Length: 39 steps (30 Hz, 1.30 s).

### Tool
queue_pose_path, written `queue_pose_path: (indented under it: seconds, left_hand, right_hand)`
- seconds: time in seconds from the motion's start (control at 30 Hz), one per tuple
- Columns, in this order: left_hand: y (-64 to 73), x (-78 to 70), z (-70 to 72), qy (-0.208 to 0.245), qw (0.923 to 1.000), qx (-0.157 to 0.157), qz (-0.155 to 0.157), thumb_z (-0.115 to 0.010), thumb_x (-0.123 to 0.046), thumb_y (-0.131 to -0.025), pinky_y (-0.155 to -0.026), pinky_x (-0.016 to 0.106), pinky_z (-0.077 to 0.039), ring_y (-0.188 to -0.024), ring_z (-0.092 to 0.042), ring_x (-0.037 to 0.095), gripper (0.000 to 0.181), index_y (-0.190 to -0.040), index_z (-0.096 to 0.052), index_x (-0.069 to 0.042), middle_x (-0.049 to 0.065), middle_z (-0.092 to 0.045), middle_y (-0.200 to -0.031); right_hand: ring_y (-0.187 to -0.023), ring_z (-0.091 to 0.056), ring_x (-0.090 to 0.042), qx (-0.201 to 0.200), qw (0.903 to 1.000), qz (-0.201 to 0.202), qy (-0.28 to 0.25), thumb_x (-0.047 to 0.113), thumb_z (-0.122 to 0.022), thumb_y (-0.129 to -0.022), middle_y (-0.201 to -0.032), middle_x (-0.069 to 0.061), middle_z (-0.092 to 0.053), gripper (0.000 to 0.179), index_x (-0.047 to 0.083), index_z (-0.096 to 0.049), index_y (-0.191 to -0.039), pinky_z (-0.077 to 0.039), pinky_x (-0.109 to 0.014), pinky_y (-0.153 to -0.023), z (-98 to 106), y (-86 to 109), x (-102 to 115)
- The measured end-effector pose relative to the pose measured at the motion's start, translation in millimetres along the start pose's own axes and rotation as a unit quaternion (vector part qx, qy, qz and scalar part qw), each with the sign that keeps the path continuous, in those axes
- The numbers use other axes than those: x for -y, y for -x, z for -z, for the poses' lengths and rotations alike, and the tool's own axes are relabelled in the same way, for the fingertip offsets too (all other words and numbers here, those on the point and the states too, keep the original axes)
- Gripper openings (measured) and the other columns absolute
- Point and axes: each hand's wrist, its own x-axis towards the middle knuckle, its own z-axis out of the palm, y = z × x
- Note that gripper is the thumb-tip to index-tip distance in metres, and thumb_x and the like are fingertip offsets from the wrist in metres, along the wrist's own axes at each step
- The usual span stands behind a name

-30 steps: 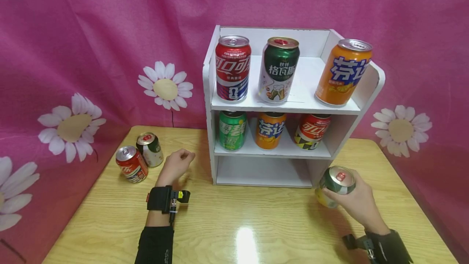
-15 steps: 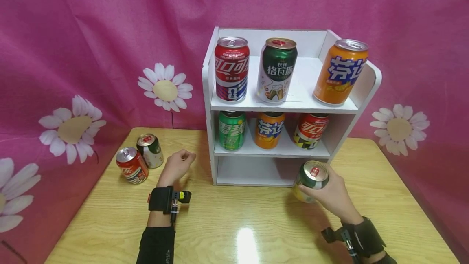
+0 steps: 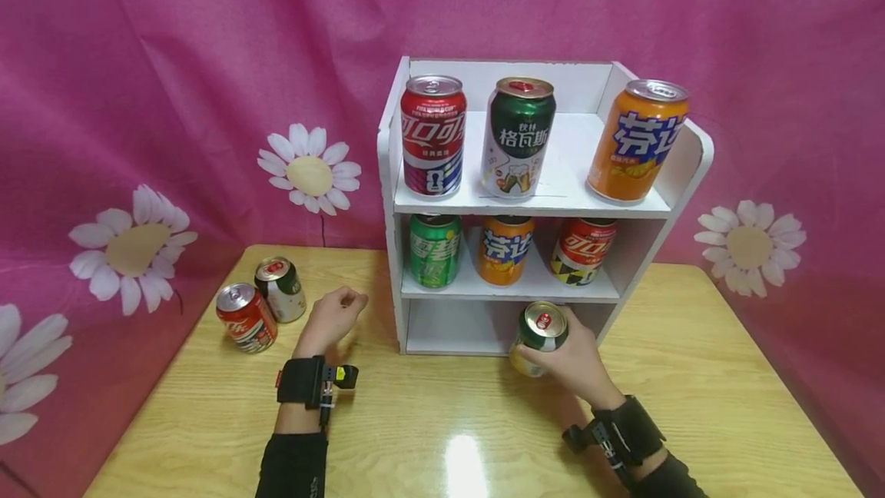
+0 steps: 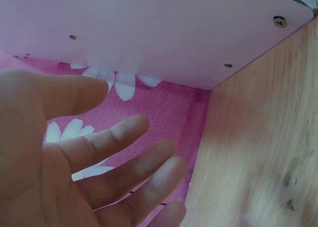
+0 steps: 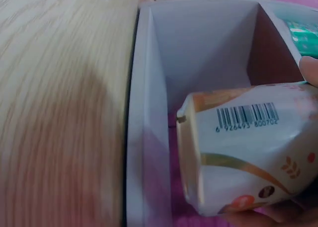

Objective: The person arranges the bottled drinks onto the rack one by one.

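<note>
My right hand [image 3: 579, 363] grips a green-and-white drink can [image 3: 543, 329] with a gold lid and red tab. It holds the can in front of the lowest compartment of the white shelf [image 3: 456, 327]. In the right wrist view, the can's barcode side [image 5: 248, 157] and base face the compartment opening, with fingertips at its edges. My left hand [image 3: 334, 320] is left of the shelf, holding nothing; its fingers are loosely bent in the left wrist view, near the shelf's side panel [image 4: 149, 33].
A red cola can [image 3: 246, 319] and another green-and-white can [image 3: 281, 290] stand together at the table's left. Three cans, one a green-and-white can [image 3: 518, 137], stand on the top shelf. Three more, including an orange soda can [image 3: 505, 250], fill the middle one. A pink curtain [image 3: 276, 21] hangs behind.
My right hand has carried the green-and-white can leftward, from beside the shelf's right side to in front of its lowest compartment. The left hand has stayed in place.
</note>
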Motion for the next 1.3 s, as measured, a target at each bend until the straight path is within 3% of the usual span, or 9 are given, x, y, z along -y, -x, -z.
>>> queue_pose_path:
  seconds: [0.2, 0.53, 0.73, 1.3]
  left_hand:
    - [-1.1, -2.1, 1.3, -0.001, 1.0000, 0.000, -0.001, -0.047, -0.038, -0.098, -0.081, 0.045, -0.045, -0.096, -0.058, 0.027, 0.037, -0.111, -0.063, -0.007, 0.013, -0.063, -0.109]
    - [-3.6, -3.5, 0.6, -0.008, 1.0000, -0.003, -0.001, -0.047, -0.038, -0.098, -0.076, 0.042, -0.045, -0.089, -0.056, 0.024, 0.037, -0.109, -0.062, -0.006, 0.012, -0.063, -0.107]
    - [-1.6, -0.6, -0.9, -0.012, 0.9999, -0.006, 0.002, -0.048, -0.035, -0.098, -0.073, 0.039, -0.045, -0.085, -0.055, 0.022, 0.034, -0.108, -0.063, -0.006, 0.010, -0.063, -0.103]
    - [-0.2, 0.9, -2.7, -0.015, 0.9999, -0.005, 0.005, -0.048, -0.036, -0.098, -0.073, 0.039, -0.046, -0.084, -0.056, 0.021, 0.035, -0.110, -0.063, -0.006, 0.010, -0.064, -0.104]
  right_hand:
    - [-0.096, -0.061, -0.024, 0.002, 0.9999, 0.012, -0.001, 0.029, -0.089, -0.063, -0.108, -0.010, -0.062, 0.076, 0.003, -0.050, -0.122, -0.050, -0.040, -0.080, -19, -4.8, 1]
    - [-0.094, -0.062, -0.022, -0.001, 0.9991, -0.015, -0.039, 0.030, -0.089, -0.063, -0.105, -0.010, -0.064, 0.074, 0.003, -0.051, -0.120, -0.050, -0.038, -0.081, -43, -10.5, 5]
    - [-0.091, -0.063, -0.020, -0.015, 0.9996, 0.004, -0.025, 0.029, -0.090, -0.061, -0.102, -0.008, -0.065, 0.073, 0.003, -0.053, -0.118, -0.051, -0.037, -0.079, -55, -9.4, 5]
    - [-0.095, -0.061, -0.023, -0.013, 0.9996, -0.012, -0.021, 0.030, -0.089, -0.063, -0.106, -0.010, -0.063, 0.076, 0.002, -0.050, -0.122, -0.050, -0.039, -0.082, -63, -18.9, 11]
